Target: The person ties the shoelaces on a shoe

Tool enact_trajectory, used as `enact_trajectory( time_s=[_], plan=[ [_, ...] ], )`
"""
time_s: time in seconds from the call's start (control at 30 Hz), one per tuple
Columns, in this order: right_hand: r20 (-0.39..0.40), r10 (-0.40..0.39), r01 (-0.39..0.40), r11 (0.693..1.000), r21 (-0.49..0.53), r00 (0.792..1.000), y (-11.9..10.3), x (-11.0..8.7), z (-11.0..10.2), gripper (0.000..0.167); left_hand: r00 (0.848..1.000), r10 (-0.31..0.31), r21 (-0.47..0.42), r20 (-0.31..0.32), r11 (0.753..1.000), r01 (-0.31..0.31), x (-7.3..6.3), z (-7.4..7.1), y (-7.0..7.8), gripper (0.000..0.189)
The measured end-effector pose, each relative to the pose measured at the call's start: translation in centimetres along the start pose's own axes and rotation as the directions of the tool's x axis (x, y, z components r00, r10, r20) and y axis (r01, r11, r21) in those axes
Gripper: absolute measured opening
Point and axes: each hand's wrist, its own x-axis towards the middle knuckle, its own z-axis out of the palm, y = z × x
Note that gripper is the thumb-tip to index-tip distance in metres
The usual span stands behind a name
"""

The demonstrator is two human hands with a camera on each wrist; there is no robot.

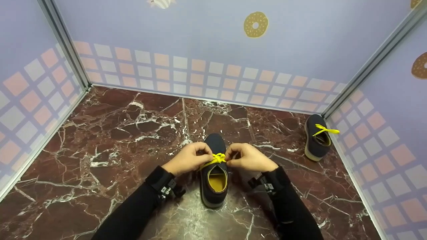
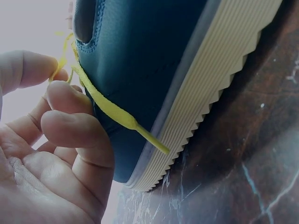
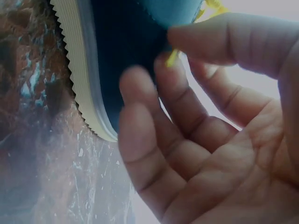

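A dark shoe (image 1: 213, 196) with a yellow lining stands upright on the floor, toe pointing away. Its yellow shoelace (image 1: 218, 158) forms a knot with loops over the tongue. On the left side, my left hand (image 1: 190, 157) pinches part of the lace between thumb and forefinger. The left wrist view shows a loose lace end (image 2: 117, 112) hanging down the shoe's side over the cream ridged sole (image 2: 205, 79). My right hand (image 1: 250, 158) pinches the lace from the other side, with a short yellow tip (image 3: 173, 58) poking out between thumb and fingers.
A second dark shoe (image 1: 315, 146) with a tied yellow lace (image 1: 325, 129) stands at the right, close to the right wall panel (image 1: 383, 160). Panels also rise at the back and left. The floor (image 1: 126, 186) is dark red, white-veined marble.
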Motion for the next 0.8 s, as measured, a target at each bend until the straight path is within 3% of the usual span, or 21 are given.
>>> enact_trajectory(
  time_s=[0.13, 0.3, 0.47, 0.8],
  plan=[
    [-0.033, -0.054, 0.055, 0.998, 0.038, 0.998, -0.18, -0.02, -0.07, 0.019, 0.999, 0.045, 0.071, 0.016, 0.996, -0.046, -0.02, -0.04, -0.03, 0.018],
    [-0.062, -0.109, 0.114, 0.990, 0.087, 0.992, -0.22, 0.16, 0.05, 0.013, 0.995, 0.099, 0.137, 0.031, 0.985, -0.102, 0.05, -0.03, -0.03, 0.017],
    [-0.077, -0.088, 0.096, 0.990, 0.105, 0.993, -0.29, 0.18, 0.19, 0.007, 0.996, 0.087, 0.108, 0.026, 0.990, -0.090, 0.04, -0.06, 0.04, 0.014],
    [-0.056, -0.025, 0.027, 0.999, 0.032, 0.998, 0.04, 0.05, 0.23, 0.004, 0.996, 0.054, 0.021, 0.075, 0.998, -0.055, -0.03, -0.51, -0.04, 0.014]
  ],
)
